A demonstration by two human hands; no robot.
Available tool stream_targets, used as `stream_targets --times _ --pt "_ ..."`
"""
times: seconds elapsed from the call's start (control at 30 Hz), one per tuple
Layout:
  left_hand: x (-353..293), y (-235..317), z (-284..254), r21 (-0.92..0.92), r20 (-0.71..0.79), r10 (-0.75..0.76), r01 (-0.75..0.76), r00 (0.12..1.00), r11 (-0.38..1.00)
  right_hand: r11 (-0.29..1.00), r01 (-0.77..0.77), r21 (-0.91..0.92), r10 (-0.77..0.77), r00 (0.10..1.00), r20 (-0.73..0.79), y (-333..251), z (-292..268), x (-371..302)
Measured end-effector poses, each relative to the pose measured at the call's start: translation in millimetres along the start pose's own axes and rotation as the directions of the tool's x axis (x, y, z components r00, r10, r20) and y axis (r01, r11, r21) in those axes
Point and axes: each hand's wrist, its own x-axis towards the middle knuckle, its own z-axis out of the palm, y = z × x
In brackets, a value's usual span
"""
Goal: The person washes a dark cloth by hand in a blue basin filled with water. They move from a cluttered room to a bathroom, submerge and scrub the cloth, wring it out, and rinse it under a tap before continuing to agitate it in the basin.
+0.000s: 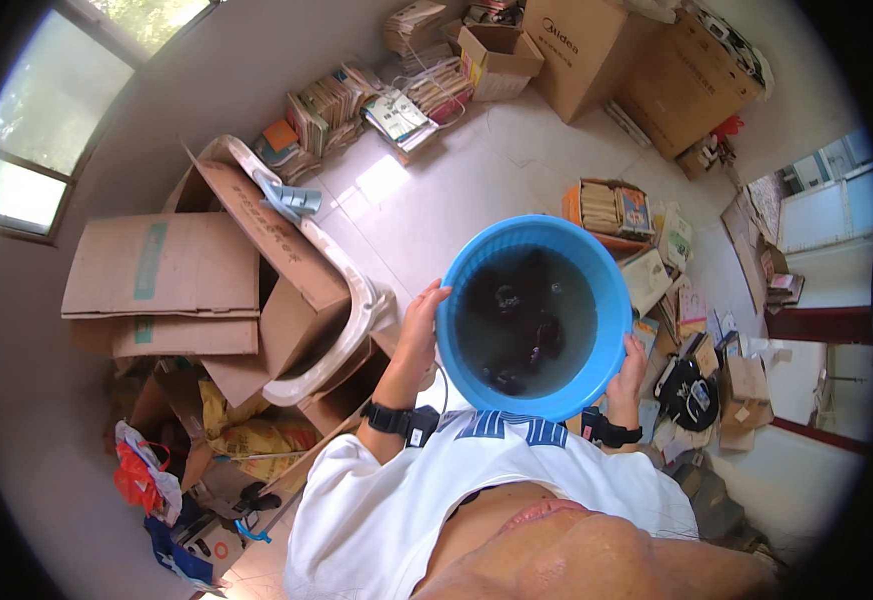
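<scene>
One blue basin, fingers either side

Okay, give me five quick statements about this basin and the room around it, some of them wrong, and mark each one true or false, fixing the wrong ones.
1. The left hand and the right hand both hold the blue basin. True.
2. The basin is empty. False: it holds murky liquid with dark things in it, too unclear to identify.
3. Folded cardboard is piled on the person's left. True.
4. Both wrists are bare. False: each has a black band, one on the left wrist and one on the right wrist.
5. The person's shirt is black all over. False: the shirt is mostly white, with dark blue marks.
</scene>
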Motion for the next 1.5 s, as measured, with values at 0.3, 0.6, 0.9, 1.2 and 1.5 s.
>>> stream_targets --times 0.3,0.6,0.9,1.2,1.5 --pt "100.5 66.4 43.4 -0.069 -0.205 0.085 -0.101 0.975 0.992 0.998 -0.039 -0.040 0.048 0.960 0.275 -65.5 143.1 139.3" --pt "223.8 183.4 105.2 0.004 -0.111 0.094 -0.094 0.989 0.996 0.996 -0.041 0.080 0.021 0.973 0.232 -102.8 238.6 249.6" --pt "387.9 298.6 178.7 0.224 0.119 -0.058 0.030 0.991 0.974 0.974 0.025 0.226 -0.017 0.999 -0.037 -131.2 315.4 297.0" --pt "543.9 360.7 275.2 0.391 0.253 -0.197 0.086 0.947 0.916 0.939 0.149 0.310 -0.038 0.940 -0.339 -156.2 373.3 362.3" --pt "648.9 385.1 400.5 0.507 0.365 -0.305 0.087 0.879 0.857 0.866 0.251 0.432 -0.041 0.897 -0.440 -193.3 380.7 465.6"
